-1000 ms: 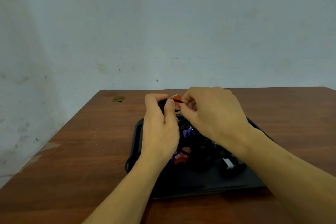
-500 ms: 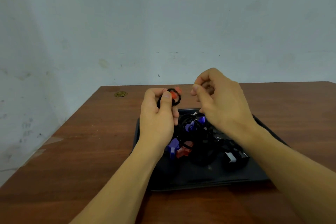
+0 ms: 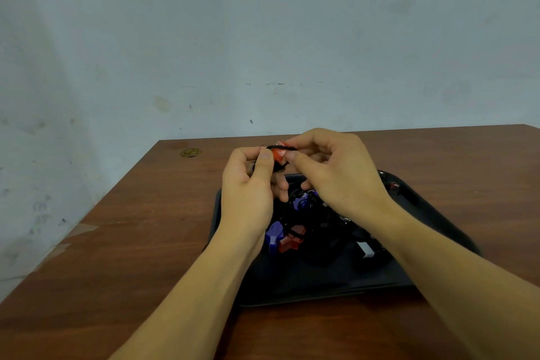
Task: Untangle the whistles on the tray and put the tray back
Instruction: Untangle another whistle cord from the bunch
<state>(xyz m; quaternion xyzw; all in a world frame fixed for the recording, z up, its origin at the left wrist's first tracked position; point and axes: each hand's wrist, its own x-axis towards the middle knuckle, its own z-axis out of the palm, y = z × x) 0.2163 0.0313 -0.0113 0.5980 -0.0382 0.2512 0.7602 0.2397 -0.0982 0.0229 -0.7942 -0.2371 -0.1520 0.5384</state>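
Hands mid-frame, above tray [image 3: 432, 210]
Left hand [image 3: 248, 196] and right hand [image 3: 336, 178] both pinch red whistle [image 3: 277, 153] cord.

A red whistle [image 3: 277, 152] with a black cord [image 3: 282, 148] is held above the black tray [image 3: 321, 286] of tangled purple, red and black whistles [image 3: 287, 238].

Tray [image 3: 432, 213] glossy black plastic; whistles [image 3: 287, 240] shiny coloured plastic; cord [image 3: 282, 148] matt black; table [image 3: 131, 242] smooth wood-grain.
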